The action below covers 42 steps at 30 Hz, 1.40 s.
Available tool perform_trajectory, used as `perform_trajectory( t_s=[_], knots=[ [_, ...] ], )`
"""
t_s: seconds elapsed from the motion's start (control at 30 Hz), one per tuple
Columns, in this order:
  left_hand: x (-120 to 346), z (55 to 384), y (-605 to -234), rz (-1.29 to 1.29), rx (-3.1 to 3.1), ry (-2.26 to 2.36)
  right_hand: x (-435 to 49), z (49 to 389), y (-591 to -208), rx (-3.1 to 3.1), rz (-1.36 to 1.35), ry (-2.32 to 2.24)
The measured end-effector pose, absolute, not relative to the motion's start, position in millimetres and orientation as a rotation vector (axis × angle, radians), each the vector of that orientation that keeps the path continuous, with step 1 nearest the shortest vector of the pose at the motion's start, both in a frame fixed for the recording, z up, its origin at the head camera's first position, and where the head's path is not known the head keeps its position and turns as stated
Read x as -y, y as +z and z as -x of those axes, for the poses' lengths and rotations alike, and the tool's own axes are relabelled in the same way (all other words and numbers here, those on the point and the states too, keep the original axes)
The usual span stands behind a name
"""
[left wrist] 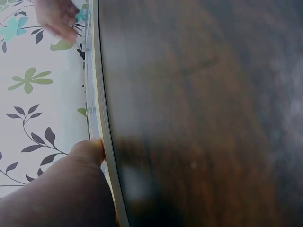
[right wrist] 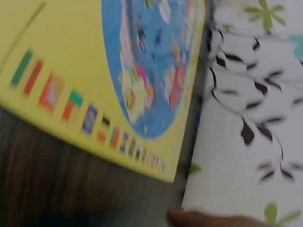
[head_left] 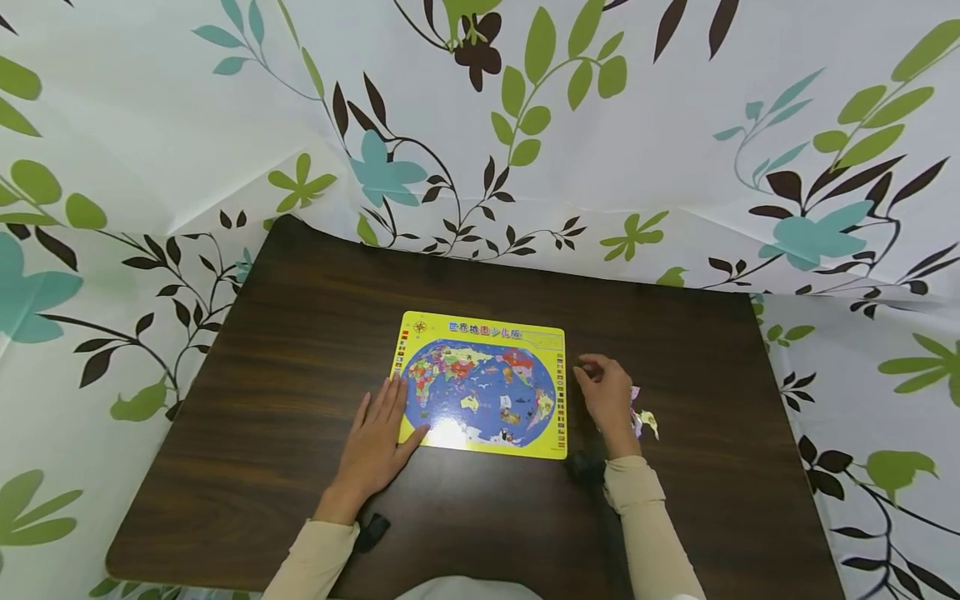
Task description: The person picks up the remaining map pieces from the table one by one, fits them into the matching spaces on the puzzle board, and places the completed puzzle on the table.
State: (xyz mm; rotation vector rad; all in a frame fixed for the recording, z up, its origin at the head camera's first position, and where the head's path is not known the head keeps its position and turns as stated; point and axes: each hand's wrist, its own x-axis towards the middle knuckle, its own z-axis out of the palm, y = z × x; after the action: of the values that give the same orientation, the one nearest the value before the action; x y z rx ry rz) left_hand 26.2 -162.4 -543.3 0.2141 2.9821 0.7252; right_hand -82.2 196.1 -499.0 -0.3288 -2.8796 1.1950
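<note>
A yellow-bordered world map board [head_left: 483,387] with a blue oval map and Chinese title lies on the dark table. My left hand [head_left: 375,446] rests on its lower left corner, fingers straight and thumb along the near edge. In the left wrist view, the left thumb [left wrist: 87,152] touches the board's edge [left wrist: 101,101]. Just right of the board hovers my right hand [head_left: 609,400], fingers loosely bent, with nothing visible in them. The right wrist view shows the board's flag-lined border [right wrist: 90,118] and a blurred fingertip [right wrist: 189,218].
Small purple and yellow pieces [head_left: 645,423] lie beside the right wrist, partly hidden behind it. The brown wooden table [head_left: 285,333] meets a white leaf-patterned cloth [head_left: 480,200] at its far edge. Dark wrist devices show near both cuffs.
</note>
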Motion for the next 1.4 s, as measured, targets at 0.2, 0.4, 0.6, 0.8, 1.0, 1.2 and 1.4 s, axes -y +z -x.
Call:
perform_trajectory(
  t_s=[0.2, 0.4, 0.6, 0.8, 1.0, 1.2, 1.4],
  knots=[
    [164, -25, -541, -0.199, -2.931, 0.703, -236, 68, -494, 2.752, 0.701, 1.110],
    [163, -25, -542, -0.194, -2.912, 0.704, -260, 55, -497, 2.797, 0.903, 1.027],
    [164, -25, -542, -0.205, -2.954, 0.728, -260, 54, -499, 2.837, 0.901, 0.996],
    [164, -26, -547, -0.226, -2.983, 0.752, -258, 57, -501, 2.831, 0.904, 1.000],
    [165, -26, -547, -0.207, -2.948, 0.721, -257, 60, -501, 2.803, 0.896, 1.048],
    [164, -26, -542, -0.193, -2.931, 0.698, -255, 60, -502, 2.777, 0.874, 1.073],
    [163, -26, -541, -0.193, -2.935, 0.690, -256, 61, -502, 2.761, 0.894, 1.144]
  ],
)
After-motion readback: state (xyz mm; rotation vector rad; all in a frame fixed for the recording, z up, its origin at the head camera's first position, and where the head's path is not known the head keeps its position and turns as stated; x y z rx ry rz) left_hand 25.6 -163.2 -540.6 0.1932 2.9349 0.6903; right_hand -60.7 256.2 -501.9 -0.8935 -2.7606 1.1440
